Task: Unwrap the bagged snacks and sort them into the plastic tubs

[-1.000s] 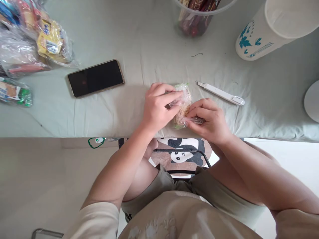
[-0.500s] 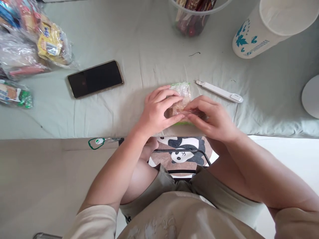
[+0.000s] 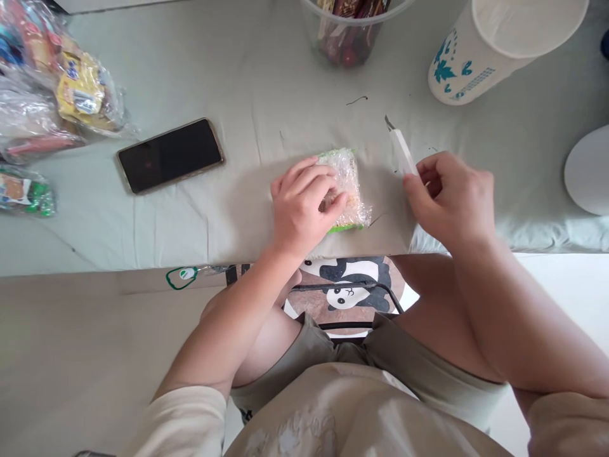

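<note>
A clear plastic packet (image 3: pixel 349 168) with green edges, a tan block (image 3: pixel 353 198) inside, lies near the tablecloth's (image 3: pixel 247 209) front edge; at its 12 o'clock a clear tub (image 3: pixel 354 21) contains wrapped snack sticks (image 3: pixel 352 43), and toward 2 stands a white paper cup (image 3: pixel 476 54) with teal leaves. Half a second ago the right hand (image 3: pixel 451 200) was pinching the packet while the utility knife (image 3: pixel 404 152) lay on the cloth; now it grasps the knife, blade (image 3: pixel 389 122) toward 11 o'clock. The left hand (image 3: pixel 306 202) bends over the packet's 9 o'clock side, hiding part of it; I cannot tell how firmly it grips. A smartphone (image 3: pixel 170 156) lies at 9, bagged snacks (image 3: pixel 83 95) at 10, a white disc (image 3: pixel 590 170) at 3
</note>
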The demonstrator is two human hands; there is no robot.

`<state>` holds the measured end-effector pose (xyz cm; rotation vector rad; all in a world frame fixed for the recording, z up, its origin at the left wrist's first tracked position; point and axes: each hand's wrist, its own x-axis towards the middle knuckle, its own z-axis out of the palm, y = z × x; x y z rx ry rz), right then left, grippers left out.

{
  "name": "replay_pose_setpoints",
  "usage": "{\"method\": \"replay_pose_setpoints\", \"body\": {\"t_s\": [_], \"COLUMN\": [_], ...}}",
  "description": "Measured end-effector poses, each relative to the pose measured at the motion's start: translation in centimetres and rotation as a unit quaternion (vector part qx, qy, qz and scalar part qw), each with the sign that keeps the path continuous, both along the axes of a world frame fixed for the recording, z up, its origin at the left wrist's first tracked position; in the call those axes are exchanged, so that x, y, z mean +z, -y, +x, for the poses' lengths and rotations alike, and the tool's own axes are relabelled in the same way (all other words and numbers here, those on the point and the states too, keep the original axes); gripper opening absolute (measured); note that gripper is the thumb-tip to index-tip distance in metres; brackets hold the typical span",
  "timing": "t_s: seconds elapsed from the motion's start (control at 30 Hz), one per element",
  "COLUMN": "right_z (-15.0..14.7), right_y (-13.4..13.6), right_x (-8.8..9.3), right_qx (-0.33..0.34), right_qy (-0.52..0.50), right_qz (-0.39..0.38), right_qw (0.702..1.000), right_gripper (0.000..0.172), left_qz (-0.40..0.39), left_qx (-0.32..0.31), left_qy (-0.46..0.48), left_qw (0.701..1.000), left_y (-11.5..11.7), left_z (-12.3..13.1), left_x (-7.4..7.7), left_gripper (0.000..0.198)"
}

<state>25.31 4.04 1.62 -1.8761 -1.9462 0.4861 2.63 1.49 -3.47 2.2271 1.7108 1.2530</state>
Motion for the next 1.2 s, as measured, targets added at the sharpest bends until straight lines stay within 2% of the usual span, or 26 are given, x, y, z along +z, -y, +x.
{"method": "replay_pose_setpoints", "body": {"t_s": [0.03,0.07,0.1,0.17,0.2,0.33,0.4,0.47,0.6,0.7,0.8,0.97,1.07,1.2], "right_z": [-0.6,-1.3,-1.9,-2.9,-3.3,-3.4,-3.2,-3.3,-3.9,-4.5,-5.1,-6.4,-6.9,-6.7], "right_y": [0.7,1.4,2.2,3.6,4.1,3.9,3.2,2.7,2.5,2.5,2.3,2.1,2.2,3.0], "right_x": [0.6,1.2,1.7,2.2,2.2,2.0,1.7,1.4,0.7,0.5,0.7,0.8,0.2,-0.1], "right_qx": [0.012,0.030,0.045,0.062,0.069,0.129,0.151,0.141,0.097,0.122,0.145,0.141,0.144,0.165], "right_qy": [-0.101,-0.212,-0.317,-0.460,-0.501,-0.579,-0.599,-0.585,-0.438,-0.312,-0.202,-0.015,0.041,0.064], "right_qz": [-0.044,-0.099,-0.152,-0.210,-0.219,-0.237,-0.207,-0.132,0.039,0.131,0.178,0.107,0.118,0.160], "right_qw": [0.994,0.972,0.935,0.861,0.835,0.769,0.758,0.788,0.893,0.933,0.952,0.984,0.982,0.971], "right_gripper": [0.020,0.021,0.023,0.025,0.026,0.022,0.028,0.034,0.021,0.025,0.021,0.026,0.028,0.025], "left_qz": [0.001,0.001,0.001,0.001,0.003,0.004,-0.002,-0.004,-0.009,0.015,0.044,0.035,0.030,0.046], "left_qx": [0.002,0.002,-0.001,-0.009,-0.013,-0.033,-0.046,-0.055,-0.064,-0.068,-0.078,-0.072,-0.069,-0.075], "left_qy": [-0.005,-0.010,-0.013,-0.020,-0.024,-0.035,-0.024,-0.002,0.030,0.034,0.036,0.040,0.028,0.015], "left_qw": [1.000,1.000,1.000,1.000,1.000,0.999,0.999,0.998,0.997,0.997,0.995,0.996,0.997,0.996], "left_y": [0.0,0.0,0.0,0.2,0.2,0.6,0.7,0.7,0.6,0.5,0.5,0.8,1.0,1.0], "left_z": [0.1,0.2,0.1,-0.1,-0.3,-1.0,-1.2,-1.2,-0.9,-0.7,-0.7,-0.6,-0.5,-0.5], "left_x": [0.0,0.0,0.1,0.1,0.1,-0.1,-0.2,-0.2,-0.1,0.0,0.0,-0.1,-0.2,-0.1], "left_gripper": [0.013,0.014,0.016,0.020,0.023,0.026,0.024,0.021,0.018,0.019,0.019,0.021,0.023,0.022]}}
